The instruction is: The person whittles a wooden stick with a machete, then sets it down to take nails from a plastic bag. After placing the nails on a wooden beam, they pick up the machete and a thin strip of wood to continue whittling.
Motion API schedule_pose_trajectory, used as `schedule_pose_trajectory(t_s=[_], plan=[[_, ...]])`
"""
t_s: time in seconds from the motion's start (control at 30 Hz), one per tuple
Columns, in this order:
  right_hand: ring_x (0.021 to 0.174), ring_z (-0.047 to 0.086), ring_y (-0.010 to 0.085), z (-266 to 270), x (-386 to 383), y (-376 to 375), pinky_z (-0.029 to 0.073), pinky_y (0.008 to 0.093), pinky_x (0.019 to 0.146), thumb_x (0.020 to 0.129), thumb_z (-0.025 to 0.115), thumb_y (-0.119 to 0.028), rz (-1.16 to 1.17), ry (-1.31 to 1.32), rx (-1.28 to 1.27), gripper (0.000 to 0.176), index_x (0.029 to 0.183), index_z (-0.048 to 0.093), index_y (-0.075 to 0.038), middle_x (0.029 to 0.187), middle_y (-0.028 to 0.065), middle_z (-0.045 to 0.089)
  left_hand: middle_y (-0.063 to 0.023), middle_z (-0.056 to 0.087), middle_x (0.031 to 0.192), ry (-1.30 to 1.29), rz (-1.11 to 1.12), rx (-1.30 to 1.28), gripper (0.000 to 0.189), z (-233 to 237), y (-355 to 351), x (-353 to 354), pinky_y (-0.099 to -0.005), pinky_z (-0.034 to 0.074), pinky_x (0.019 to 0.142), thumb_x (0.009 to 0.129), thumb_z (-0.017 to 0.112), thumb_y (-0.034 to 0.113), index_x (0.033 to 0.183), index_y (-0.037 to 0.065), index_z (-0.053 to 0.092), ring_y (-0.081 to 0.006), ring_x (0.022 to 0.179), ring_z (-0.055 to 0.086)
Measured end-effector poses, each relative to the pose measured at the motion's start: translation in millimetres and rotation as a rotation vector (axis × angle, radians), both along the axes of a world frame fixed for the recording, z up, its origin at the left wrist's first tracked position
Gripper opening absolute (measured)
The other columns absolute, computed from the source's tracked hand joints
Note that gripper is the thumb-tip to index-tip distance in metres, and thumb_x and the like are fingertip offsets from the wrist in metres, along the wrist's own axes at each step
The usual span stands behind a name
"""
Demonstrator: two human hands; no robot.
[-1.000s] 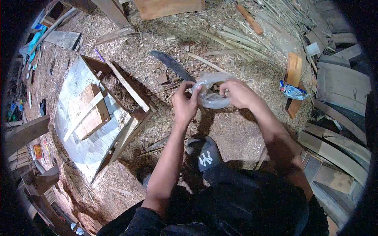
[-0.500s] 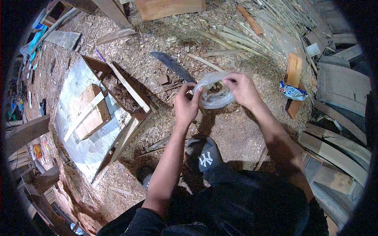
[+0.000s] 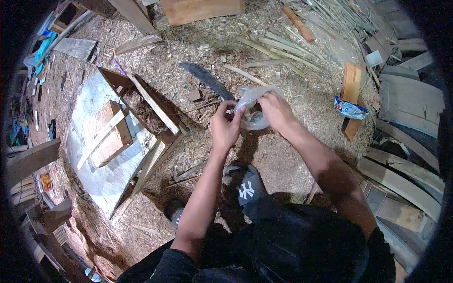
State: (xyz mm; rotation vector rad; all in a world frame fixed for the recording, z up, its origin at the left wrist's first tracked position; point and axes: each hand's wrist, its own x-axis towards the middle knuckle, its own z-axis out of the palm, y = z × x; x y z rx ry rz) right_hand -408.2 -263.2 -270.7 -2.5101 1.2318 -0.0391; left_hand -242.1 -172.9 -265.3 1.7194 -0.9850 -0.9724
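My left hand [image 3: 225, 126] pinches the rim of a clear plastic bag [image 3: 256, 121] between thumb and fingers. The bag hangs with its mouth spread, above the shavings-covered ground. My right hand [image 3: 277, 113] reaches into the mouth of the bag, its fingers bent down and drawn together. Its fingertips are hidden, and I cannot make out what they hold. Just beyond my left hand, a dark curved blade [image 3: 205, 79] lies on the shavings, its near end hidden behind the hand and bag.
A wooden block [image 3: 112, 134] rests on a pale-topped wooden box [image 3: 87, 151] at left. At right, a blue-and-white packet [image 3: 350, 109] lies over an orange-brown board [image 3: 352, 78]. Thin wood strips [image 3: 288, 47] lie farther off; curved planks [image 3: 401, 186] line the right side.
My right hand has moved left, from the bag's right rim into its mouth. The bag has drawn in narrower; my left hand keeps its hold.
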Motion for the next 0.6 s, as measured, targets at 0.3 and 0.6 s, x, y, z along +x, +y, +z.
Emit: schedule_pose_trajectory(t_s=[0.3, 0.6], plan=[[0.104, 0.065, 0.0381, 23.7, -18.3, -4.7, 0.051, 0.0428, 0.097, 0.088, 0.062, 0.001, -0.111, -0.394, 0.125, 0.016, 0.103, 0.066, 0.003, 0.112, 0.0207, 0.066, -0.0115, 0.071, 0.085, -0.035, 0.059, -0.019, 0.026, -0.3, -1.9, 8.7, -0.0307, 0.047, 0.054, 0.093, 0.072, 0.022, 0.102, -0.002, 0.067, -0.0119, 0.058, 0.06], [0.082, 0.068, 0.0371, 25.5, -22.4, -0.8, 0.052, 0.0435, 0.076, 0.09, 0.069, -0.012, -0.214, -0.483, 0.223, 0.014, 0.092, 0.066, 0.001, 0.086, 0.0192, 0.069, -0.013, 0.072, 0.086, -0.101, 0.028, -0.13, 0.024, -2.0, -2.1, 10.8, -0.0311, 0.05, 0.059, 0.094, 0.07, 0.021, 0.101, -0.002, 0.067, -0.0143, 0.065, 0.065]])
